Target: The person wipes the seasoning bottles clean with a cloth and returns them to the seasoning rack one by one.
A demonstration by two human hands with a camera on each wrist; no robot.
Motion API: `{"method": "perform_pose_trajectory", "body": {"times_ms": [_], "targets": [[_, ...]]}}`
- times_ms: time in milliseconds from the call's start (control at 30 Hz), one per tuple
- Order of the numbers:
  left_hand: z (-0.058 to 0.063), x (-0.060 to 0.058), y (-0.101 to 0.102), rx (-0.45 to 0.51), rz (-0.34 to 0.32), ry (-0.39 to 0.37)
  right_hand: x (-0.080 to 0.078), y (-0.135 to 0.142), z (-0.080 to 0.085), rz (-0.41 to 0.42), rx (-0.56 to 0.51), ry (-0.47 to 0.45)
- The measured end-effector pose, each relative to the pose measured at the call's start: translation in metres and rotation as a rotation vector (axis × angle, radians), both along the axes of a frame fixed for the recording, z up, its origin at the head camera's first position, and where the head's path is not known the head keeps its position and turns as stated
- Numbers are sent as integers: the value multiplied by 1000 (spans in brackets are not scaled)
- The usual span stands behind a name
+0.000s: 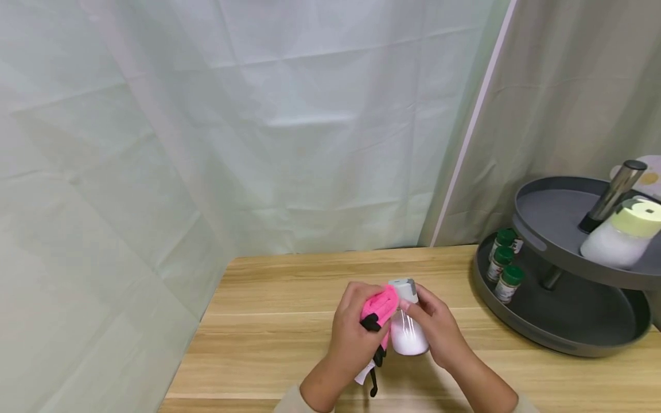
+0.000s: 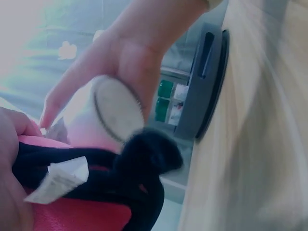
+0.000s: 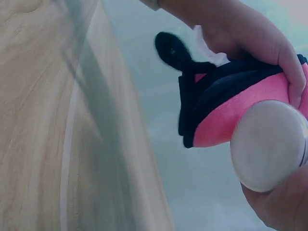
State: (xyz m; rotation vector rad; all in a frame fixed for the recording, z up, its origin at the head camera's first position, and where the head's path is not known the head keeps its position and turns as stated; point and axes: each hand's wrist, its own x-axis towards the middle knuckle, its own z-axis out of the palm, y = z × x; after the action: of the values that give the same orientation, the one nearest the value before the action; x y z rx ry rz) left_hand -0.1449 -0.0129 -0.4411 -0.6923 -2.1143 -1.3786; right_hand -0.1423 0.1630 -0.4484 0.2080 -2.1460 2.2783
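My left hand [image 1: 347,330] grips a folded pink cloth with black edging [image 1: 380,305], which lies against the side of a clear jar of white contents [image 1: 409,337]. The jar has a grey lid [image 1: 401,289], and my right hand [image 1: 439,330] holds it round the lid and upper side, above the table. In the left wrist view a white label [image 2: 60,178] and a dark loop [image 2: 149,156] hang off the cloth. The jar's round bottom [image 3: 269,144] faces the right wrist camera, close beside the pink fabric [image 3: 226,113].
On the right stands a grey two-tier turntable [image 1: 568,347]. Its lower tier carries green-capped spice jars [image 1: 508,284]. A yellow-lidded jar of white contents [image 1: 617,241] and a metallic cylinder [image 1: 614,192] stand on the upper tier. Pale curtains [image 1: 310,143] hang behind the wooden table [image 1: 268,338].
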Motion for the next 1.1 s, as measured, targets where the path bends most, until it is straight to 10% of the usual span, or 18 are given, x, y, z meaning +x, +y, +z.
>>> {"method": "perform_pose_trajectory", "body": {"times_ms": [367, 767, 1100], "targets": [[-14, 10, 9, -125, -51, 150, -9, 4, 10, -195, -48, -49], [-18, 14, 16, 267, -182, -485, -9, 9, 13, -209, -328, 22], [-12, 7, 12, 427, -171, -586, -2, 3, 9, -122, -319, 47]]}}
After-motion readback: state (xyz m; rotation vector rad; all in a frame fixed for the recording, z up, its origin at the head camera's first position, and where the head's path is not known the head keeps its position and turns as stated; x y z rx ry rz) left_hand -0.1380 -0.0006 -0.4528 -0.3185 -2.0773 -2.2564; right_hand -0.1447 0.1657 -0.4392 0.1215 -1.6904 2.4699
